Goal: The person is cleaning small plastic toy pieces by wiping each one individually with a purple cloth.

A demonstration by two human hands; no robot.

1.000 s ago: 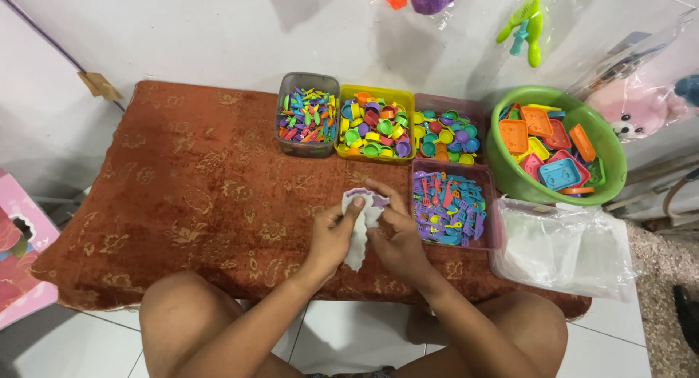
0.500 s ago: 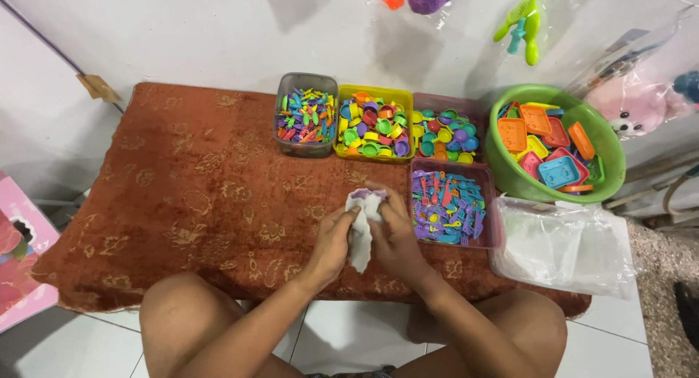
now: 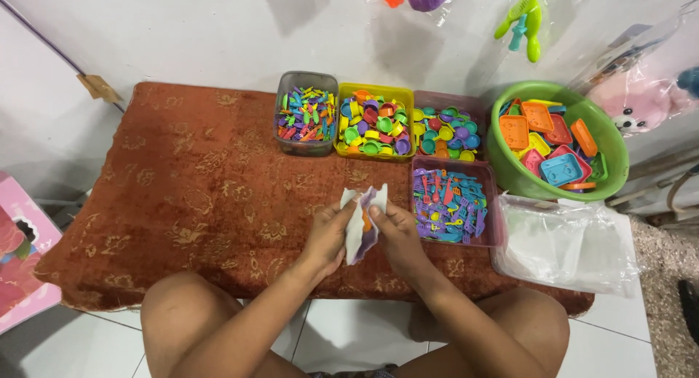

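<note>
Since half a second ago, both hands have pulled the small white bag [image 3: 357,229] open, baring purple and orange pieces inside. Left hand [image 3: 325,236] and right hand [image 3: 397,236] each pinch one side, above the red cushion [image 3: 189,196]. Clear plastic bags [image 3: 568,243] lie right, beside a pink tub [image 3: 451,203].

The small clear plastic bag [image 3: 362,221] between the left hand [image 3: 325,235] and the right hand [image 3: 397,236] was squeezed shut before. Now both hands have pulled its top open, showing purple and orange toy pieces inside.
</note>
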